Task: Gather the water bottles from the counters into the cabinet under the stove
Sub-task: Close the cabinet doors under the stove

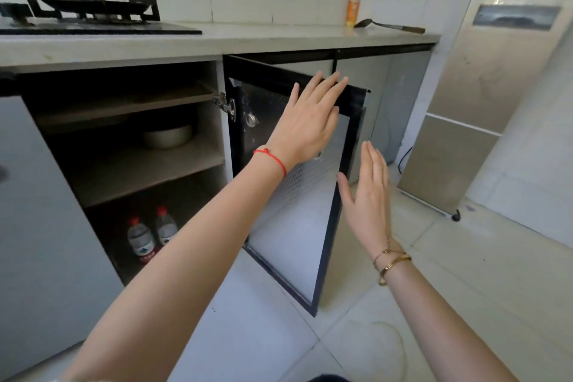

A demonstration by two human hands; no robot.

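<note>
Two clear water bottles with red caps, one point(141, 237) left of the other point(166, 226), stand upright on the bottom level of the open cabinet point(148, 170) under the stove point(93, 14). The black-framed cabinet door point(297, 217) hangs open towards me. My left hand point(308, 121) is spread flat over the door's upper part, fingertips at its top edge. Beside the door's outer edge, my right hand point(369, 195) is held flat with fingers straight, holding nothing.
A metal bowl point(167, 135) sits on the cabinet's middle shelf. An orange spray can point(354, 5) and a spatula point(389, 27) lie on the counter's point(263, 37) right end. A silver fridge point(483, 102) stands at the right on the tiled floor.
</note>
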